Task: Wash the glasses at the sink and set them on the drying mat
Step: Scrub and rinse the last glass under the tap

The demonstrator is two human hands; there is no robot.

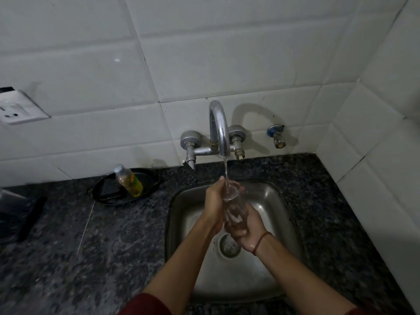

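Observation:
A clear drinking glass (pixel 234 205) is held over the steel sink (pixel 272 201), its mouth tilted up toward the tap. Water runs from the chrome faucet (pixel 219 130) onto the rim of the glass. My left hand (pixel 214 201) wraps the upper part of the glass near the rim. My right hand (pixel 246 228) grips the base from below, fingers curled round it; a red thread is on that wrist. The dark drying mat (pixel 20 214) lies on the counter at the far left.
A black round tray (pixel 147 180) at the back left of the sink carries a bottle of yellow liquid (pixel 129 180). The dark granite counter (pixel 102 258) surrounds the sink. A small wall tap (pixel 278 135) sits to the faucet's right. White tiled walls close in behind and right.

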